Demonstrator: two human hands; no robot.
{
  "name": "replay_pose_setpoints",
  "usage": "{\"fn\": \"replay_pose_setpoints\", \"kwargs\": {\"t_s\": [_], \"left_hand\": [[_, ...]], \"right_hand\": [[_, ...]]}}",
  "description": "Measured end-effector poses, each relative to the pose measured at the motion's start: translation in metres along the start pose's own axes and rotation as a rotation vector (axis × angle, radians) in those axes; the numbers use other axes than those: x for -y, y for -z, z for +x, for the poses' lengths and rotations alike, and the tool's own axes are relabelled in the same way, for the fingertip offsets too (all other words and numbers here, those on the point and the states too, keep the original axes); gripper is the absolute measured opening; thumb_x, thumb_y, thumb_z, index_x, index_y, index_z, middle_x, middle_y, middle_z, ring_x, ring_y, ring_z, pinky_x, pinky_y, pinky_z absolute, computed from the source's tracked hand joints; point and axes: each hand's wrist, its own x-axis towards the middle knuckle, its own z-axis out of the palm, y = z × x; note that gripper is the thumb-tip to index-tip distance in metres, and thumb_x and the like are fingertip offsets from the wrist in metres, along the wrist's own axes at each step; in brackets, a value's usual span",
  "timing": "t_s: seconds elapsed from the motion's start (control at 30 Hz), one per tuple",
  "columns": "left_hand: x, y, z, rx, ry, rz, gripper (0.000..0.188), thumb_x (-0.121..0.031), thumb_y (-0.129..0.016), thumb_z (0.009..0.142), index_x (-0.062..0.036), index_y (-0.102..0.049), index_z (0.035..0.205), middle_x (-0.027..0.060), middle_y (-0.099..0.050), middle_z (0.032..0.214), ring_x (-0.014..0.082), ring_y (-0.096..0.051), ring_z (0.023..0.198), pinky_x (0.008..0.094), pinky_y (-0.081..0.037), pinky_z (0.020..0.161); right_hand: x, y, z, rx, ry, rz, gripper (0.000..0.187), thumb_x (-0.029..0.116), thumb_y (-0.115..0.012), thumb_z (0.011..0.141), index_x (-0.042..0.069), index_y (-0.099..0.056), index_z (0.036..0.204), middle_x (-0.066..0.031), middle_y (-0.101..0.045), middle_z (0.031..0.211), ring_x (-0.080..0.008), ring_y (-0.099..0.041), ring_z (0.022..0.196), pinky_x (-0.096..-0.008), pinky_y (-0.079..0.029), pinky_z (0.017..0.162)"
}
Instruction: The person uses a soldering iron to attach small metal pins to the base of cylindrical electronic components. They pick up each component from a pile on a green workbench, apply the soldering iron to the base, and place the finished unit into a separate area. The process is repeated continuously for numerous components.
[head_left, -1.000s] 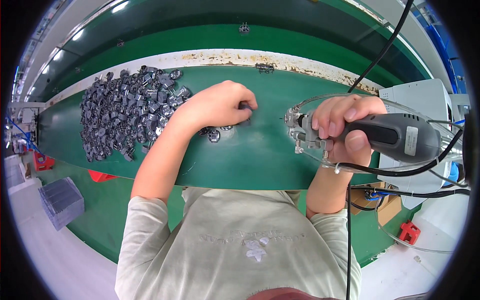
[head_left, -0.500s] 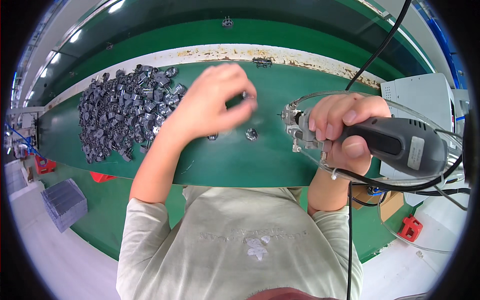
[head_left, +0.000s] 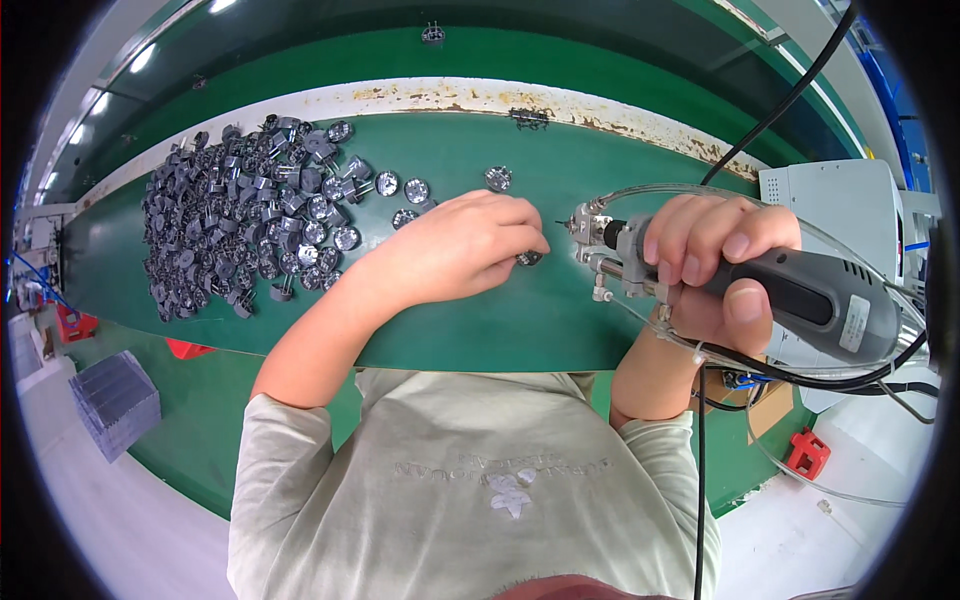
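hands well apart over the green bench (head_left: 480,335). left hand (head_left: 465,245): fingers bent, tips at a small dark round part (head_left: 529,259) that shows just past them; whether it is pinched or only touched, cannot tell, as the fingers hide most of it. right hand (head_left: 715,245): wrapped firmly round a grey handheld tool (head_left: 845,305), thumb on the near side. the tool's metal head (head_left: 590,228) points left, its thin tip near the left fingertips but apart from the part.

stock: a large heap of like parts (head_left: 235,225) covers the left of the bench, lying every which way, pins showing on many. between heap and left hand, a few lie loose and separate, among them one round part (head_left: 416,190) face up. another single part (head_left: 498,178) sits beyond the left hand, toward the rusty white ledge (head_left: 400,97).

progress, as judged: one piece is at the fingers, a handful are set out from the heap, and the bulk remains piled. which pieces, if any, are finished cannot be told; no mark distinguishes them at this size. the tip meets no part, so contact between tool and piece is not made at this moment.
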Motion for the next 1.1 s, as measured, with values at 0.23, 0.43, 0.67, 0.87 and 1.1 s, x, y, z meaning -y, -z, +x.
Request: {"fn": "replay_pose_setpoints", "kwargs": {"t_s": [0.23, 0.43, 0.67, 0.87, 1.1], "left_hand": [[-0.015, 0.006, 0.005, 0.033, 0.103, 0.284, 0.028, -0.025, -0.082, 0.076, -0.0101, -0.073, 0.098, 0.0038, -0.064, 0.098, 0.0223, -0.061, 0.097, 0.0354, -0.044, 0.085], [-0.004, -0.001, -0.001, 0.003, 0.104, 0.301, 0.027, -0.028, -0.083, 0.076, -0.0104, -0.076, 0.096, 0.0012, -0.063, 0.091, 0.0205, -0.060, 0.092, 0.0356, -0.044, 0.082], [-0.001, -0.002, -0.003, -0.025, 0.128, 0.273, 0.027, -0.027, -0.082, 0.078, -0.0106, -0.076, 0.099, 0.0013, -0.063, 0.091, 0.0204, -0.061, 0.092, 0.0360, -0.044, 0.081], [0.001, -0.005, -0.004, -0.019, 0.127, 0.259, 0.027, -0.028, -0.082, 0.079, -0.0113, -0.077, 0.100, 0.0012, -0.062, 0.090, 0.0202, -0.061, 0.092, 0.0358, -0.043, 0.079], [0.001, -0.005, -0.004, -0.039, 0.093, 0.274, 0.027, -0.026, -0.082, 0.078, -0.0119, -0.077, 0.101, 0.0003, -0.063, 0.092, 0.0197, -0.061, 0.092, 0.0353, -0.043, 0.081]], "right_hand": [[-0.004, -0.009, 0.000, -0.017, -0.001, -0.033, 0.039, 0.022, -0.086, 0.085, 0.004, -0.055, 0.100, -0.0069, -0.058, 0.069, -0.0179, -0.055, 0.053, -0.0350, -0.051, 0.052], [-0.007, -0.013, -0.002, 0.010, 0.008, -0.027, 0.039, 0.015, -0.088, 0.083, 0.004, -0.054, 0.097, -0.0056, -0.057, 0.068, -0.0165, -0.054, 0.053, -0.0337, -0.050, 0.050], [-0.012, -0.021, -0.003, -0.002, -0.027, -0.027, 0.039, 0.015, -0.088, 0.083, 0.004, -0.052, 0.095, -0.0054, -0.056, 0.067, -0.0158, -0.053, 0.054, -0.0325, -0.049, 0.050], [-0.013, -0.020, -0.003, 0.028, -0.026, -0.032, 0.038, 0.017, -0.087, 0.084, 0.004, -0.053, 0.096, -0.0056, -0.056, 0.067, -0.0157, -0.054, 0.054, -0.0326, -0.050, 0.050], [-0.006, -0.013, -0.002, 0.078, -0.022, -0.009, 0.036, 0.016, -0.084, 0.085, 0.004, -0.053, 0.098, -0.0063, -0.057, 0.069, -0.0174, -0.055, 0.054, -0.0350, -0.051, 0.051]]}}
